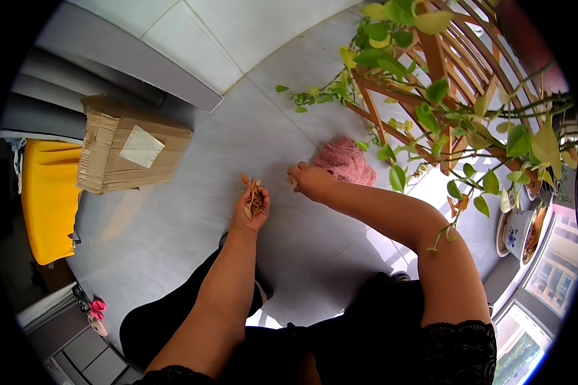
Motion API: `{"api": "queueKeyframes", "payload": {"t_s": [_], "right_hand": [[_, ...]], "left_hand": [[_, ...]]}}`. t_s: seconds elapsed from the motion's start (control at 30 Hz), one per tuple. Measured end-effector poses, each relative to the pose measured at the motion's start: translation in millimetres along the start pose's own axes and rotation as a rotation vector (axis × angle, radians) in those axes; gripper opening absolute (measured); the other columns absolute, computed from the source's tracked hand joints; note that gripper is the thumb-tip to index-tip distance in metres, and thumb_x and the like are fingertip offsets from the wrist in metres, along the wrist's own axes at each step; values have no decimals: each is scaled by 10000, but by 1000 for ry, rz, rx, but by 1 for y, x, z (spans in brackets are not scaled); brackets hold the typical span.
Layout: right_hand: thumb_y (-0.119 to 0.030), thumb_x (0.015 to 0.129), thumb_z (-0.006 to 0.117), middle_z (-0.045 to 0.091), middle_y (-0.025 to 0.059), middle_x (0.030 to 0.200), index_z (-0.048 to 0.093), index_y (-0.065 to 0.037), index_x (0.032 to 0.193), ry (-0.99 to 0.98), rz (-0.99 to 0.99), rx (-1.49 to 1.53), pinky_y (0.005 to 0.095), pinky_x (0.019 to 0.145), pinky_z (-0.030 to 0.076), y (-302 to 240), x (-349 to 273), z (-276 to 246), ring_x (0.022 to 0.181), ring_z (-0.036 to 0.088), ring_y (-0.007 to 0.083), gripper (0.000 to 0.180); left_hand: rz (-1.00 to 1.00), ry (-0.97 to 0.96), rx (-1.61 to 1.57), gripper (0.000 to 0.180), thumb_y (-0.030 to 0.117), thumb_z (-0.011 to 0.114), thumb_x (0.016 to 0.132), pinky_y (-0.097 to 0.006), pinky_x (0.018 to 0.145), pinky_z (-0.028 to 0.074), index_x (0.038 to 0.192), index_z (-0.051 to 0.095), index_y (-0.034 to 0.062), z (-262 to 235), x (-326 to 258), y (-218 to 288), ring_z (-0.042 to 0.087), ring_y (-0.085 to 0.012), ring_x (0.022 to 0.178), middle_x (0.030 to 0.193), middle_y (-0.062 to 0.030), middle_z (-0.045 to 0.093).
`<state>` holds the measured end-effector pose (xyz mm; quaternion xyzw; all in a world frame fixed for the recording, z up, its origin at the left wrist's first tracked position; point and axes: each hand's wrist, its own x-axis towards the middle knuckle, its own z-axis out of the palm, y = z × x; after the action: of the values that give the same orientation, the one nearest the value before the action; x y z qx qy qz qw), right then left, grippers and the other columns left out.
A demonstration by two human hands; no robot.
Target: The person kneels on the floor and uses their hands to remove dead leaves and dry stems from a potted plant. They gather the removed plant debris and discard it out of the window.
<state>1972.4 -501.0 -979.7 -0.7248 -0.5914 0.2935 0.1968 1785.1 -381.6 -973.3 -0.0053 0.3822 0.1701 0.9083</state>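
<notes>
1. Left hand (250, 208): palm up, fingers cupped around a small bunch of dry brown leaves (253, 194); the bunch rests in the palm and sticks out past the fingertips.
2. Right hand (309, 180): lowered to the grey floor (173, 224), fingers curled and pinched together; what they grip is too small to tell. It sits just right of the left hand, apart from it.
3. Pink cloth (348, 162): lies crumpled on the floor, just beyond the right hand.
4. Wooden plant stand (443, 70): right of the cloth, with trailing green vines (392, 38) hanging over it.
5. Cardboard box (131, 154): well to the left of the hands, beside a yellow item (45, 199).
</notes>
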Motion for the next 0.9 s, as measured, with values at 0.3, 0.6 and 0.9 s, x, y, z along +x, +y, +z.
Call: {"api": "queueKeyframes", "payload": {"t_s": [0.3,0.6,0.9], "right_hand": [[-110,743,652,562,131,860,606,-63,763,-55,-26,-25,406,709,483,12,15,30,777,590,323,68],[-88,711,671,563,87,835,619,-75,783,438,-255,145,378,661,468,-49,-51,-81,761,560,285,89],[-113,646,627,554,41,923,629,-99,839,575,-279,-284,361,764,445,-62,-91,-124,921,532,244,194]], "left_hand": [[-29,-22,-30,253,238,536,934,-274,607,596,830,583,12,-6,8,7,651,-199,721,767,-76,621],[-216,-74,116,168,215,534,932,-286,645,544,951,588,57,70,14,-66,639,-163,784,867,-50,642],[-276,-213,220,190,253,556,918,-279,678,534,1026,588,100,129,15,-98,629,-150,823,922,-30,637]]}}
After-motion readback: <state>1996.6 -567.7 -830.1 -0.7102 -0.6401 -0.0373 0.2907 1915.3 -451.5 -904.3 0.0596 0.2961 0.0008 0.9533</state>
